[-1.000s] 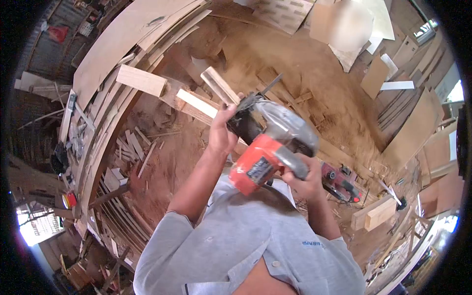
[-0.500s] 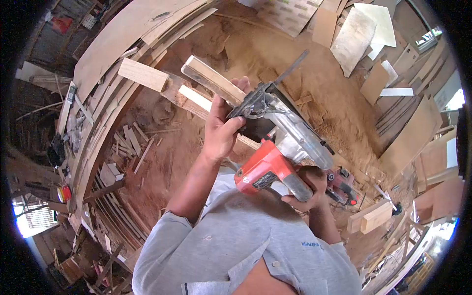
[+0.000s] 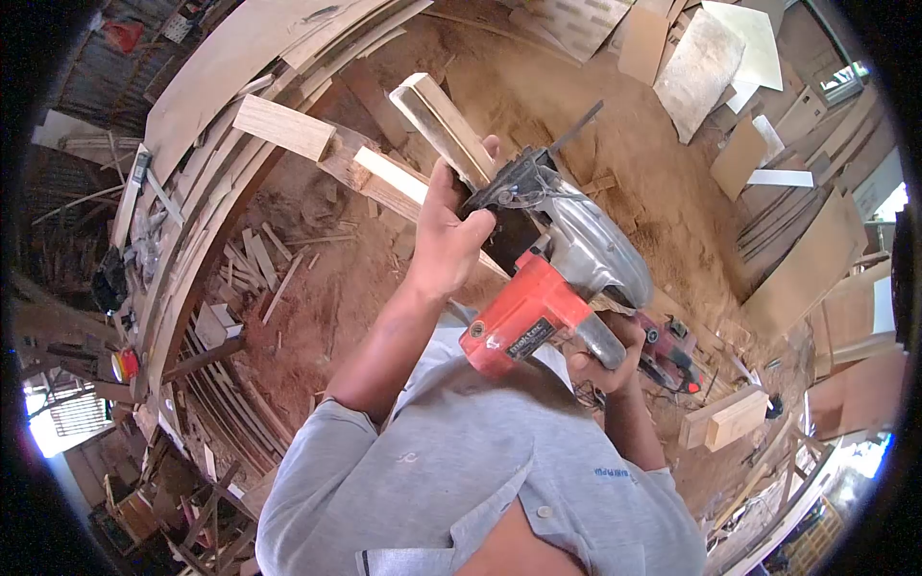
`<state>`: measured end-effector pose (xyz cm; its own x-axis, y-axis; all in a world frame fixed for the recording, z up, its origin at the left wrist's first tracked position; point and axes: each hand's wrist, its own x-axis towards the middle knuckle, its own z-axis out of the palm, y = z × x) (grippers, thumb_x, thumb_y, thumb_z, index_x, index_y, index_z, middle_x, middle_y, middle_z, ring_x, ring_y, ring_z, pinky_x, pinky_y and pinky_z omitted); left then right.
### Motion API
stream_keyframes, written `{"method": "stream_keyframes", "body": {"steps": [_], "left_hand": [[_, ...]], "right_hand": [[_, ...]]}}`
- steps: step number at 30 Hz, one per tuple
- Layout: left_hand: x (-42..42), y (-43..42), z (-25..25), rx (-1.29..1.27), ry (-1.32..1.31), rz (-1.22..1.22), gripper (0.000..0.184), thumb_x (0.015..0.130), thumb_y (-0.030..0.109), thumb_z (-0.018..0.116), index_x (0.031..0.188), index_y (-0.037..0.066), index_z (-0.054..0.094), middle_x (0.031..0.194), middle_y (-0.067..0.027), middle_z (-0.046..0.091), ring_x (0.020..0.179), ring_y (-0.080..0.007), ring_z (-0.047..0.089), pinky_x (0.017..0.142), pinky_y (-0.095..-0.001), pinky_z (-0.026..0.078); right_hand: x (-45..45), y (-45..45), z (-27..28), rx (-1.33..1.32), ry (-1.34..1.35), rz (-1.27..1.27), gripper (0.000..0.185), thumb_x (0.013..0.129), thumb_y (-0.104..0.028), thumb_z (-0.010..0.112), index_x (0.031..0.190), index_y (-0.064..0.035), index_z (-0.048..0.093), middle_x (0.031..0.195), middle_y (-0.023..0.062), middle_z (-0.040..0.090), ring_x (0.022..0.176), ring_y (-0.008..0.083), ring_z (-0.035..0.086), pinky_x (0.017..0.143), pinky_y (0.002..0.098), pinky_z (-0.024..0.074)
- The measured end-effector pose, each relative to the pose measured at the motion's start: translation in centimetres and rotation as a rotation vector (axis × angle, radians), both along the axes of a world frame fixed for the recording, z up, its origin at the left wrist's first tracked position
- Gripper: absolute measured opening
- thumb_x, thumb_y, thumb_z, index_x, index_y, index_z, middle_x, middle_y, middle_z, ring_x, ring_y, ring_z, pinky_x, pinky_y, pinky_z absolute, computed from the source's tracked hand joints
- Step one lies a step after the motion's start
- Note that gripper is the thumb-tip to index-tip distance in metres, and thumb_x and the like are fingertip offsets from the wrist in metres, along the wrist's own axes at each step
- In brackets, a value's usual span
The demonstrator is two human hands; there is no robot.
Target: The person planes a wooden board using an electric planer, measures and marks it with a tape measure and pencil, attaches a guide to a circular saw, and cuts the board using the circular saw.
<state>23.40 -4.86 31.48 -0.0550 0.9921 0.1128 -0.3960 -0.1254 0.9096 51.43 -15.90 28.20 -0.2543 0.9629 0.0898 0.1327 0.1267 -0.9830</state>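
A red circular saw (image 3: 528,317) with a silver blade guard is held in front of my chest, tilted. My right hand (image 3: 619,355) is closed around its rear handle. My left hand (image 3: 449,240) is closed at the dark base plate, thumb on the near edge. Fingertips show past a short wooden block (image 3: 444,125) that lies against the plate. I cannot tell whether the block is fixed to the saw or only held there. A thin metal bar (image 3: 576,125) sticks out from the plate. The blade is hidden.
Timber pieces (image 3: 283,127) lie beyond my left arm, with stacked boards (image 3: 206,221) curving along the left. A second red power tool (image 3: 670,355) sits right of my right hand, near two wooden blocks (image 3: 735,422). Sawdust (image 3: 634,221) covers the ground; sheets (image 3: 802,264) lean at right.
My left hand has shifted right and slightly up. The saw has turned a little, and the wooden block has swung right and points more steeply upward. My right hand stays on the handle.
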Motion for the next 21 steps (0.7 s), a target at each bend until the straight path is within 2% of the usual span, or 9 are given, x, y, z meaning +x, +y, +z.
{"method": "stream_keyframes", "body": {"steps": [4,7,13,16,19,21], "left_hand": [[0.1,0.3,-1.4,-0.027,-0.015,0.013,0.084,0.077,-0.013,0.049,0.158,-0.006,0.030,0.163,-0.0236,0.043,0.155,-0.0340,0.038,0.130,-0.0458,0.028],[0.3,0.4,-3.4,-0.088,-0.098,0.012,0.079,0.080,-0.010,0.049,0.158,-0.004,0.032,0.160,-0.0159,0.045,0.149,-0.0261,0.043,0.126,-0.0394,0.031],[0.7,0.4,-5.7,-0.238,-0.095,0.018,0.076,0.082,-0.009,0.049,0.156,-0.005,0.034,0.154,-0.0148,0.049,0.141,-0.0234,0.050,0.121,-0.0372,0.036],[0.8,0.5,-6.0,-0.318,-0.095,-0.007,0.079,0.079,-0.011,0.047,0.156,-0.006,0.033,0.158,-0.0187,0.050,0.149,-0.0280,0.047,0.126,-0.0396,0.033],[0.8,0.7,-7.1,-0.336,-0.071,-0.032,0.078,0.080,-0.010,0.048,0.156,-0.006,0.033,0.159,-0.0183,0.050,0.150,-0.0277,0.046,0.124,-0.0381,0.036],[0.9,1.0,-7.9,-0.366,-0.042,-0.059,0.074,0.081,-0.007,0.052,0.154,-0.007,0.037,0.153,-0.0189,0.054,0.141,-0.0267,0.054,0.120,-0.0370,0.040]], "right_hand": [[0.0,-0.1,0.5,-0.082,-0.026,-0.007,0.042,0.071,-0.029,0.092,0.097,0.0009,0.078,0.085,0.0082,0.075,0.078,0.0195,0.071,0.074,0.0326,0.0536],[-0.3,-0.3,0.6,-0.165,-0.008,-0.031,0.041,0.071,-0.025,0.092,0.099,0.0011,0.078,0.087,0.0068,0.076,0.079,0.0160,0.070,0.073,0.0314,0.0535],[-0.1,0.2,0.0,-0.328,0.063,-0.030,0.035,0.075,-0.019,0.090,0.101,0.0002,0.077,0.088,0.0049,0.076,0.082,0.0123,0.070,0.078,0.0303,0.0553],[-0.3,0.6,0.7,-0.348,0.054,-0.027,0.032,0.077,-0.017,0.089,0.102,0.0001,0.077,0.088,0.0043,0.076,0.083,0.0115,0.070,0.079,0.0297,0.0555],[-0.5,0.7,1.3,-0.375,0.020,-0.033,0.031,0.078,-0.016,0.088,0.104,-0.0010,0.077,0.089,0.0033,0.076,0.084,0.0103,0.069,0.080,0.0292,0.0556],[-0.7,0.9,1.8,-0.377,-0.040,-0.039,0.031,0.079,-0.016,0.089,0.105,-0.0020,0.077,0.088,0.0030,0.076,0.084,0.0098,0.070,0.079,0.0290,0.0559]]}}
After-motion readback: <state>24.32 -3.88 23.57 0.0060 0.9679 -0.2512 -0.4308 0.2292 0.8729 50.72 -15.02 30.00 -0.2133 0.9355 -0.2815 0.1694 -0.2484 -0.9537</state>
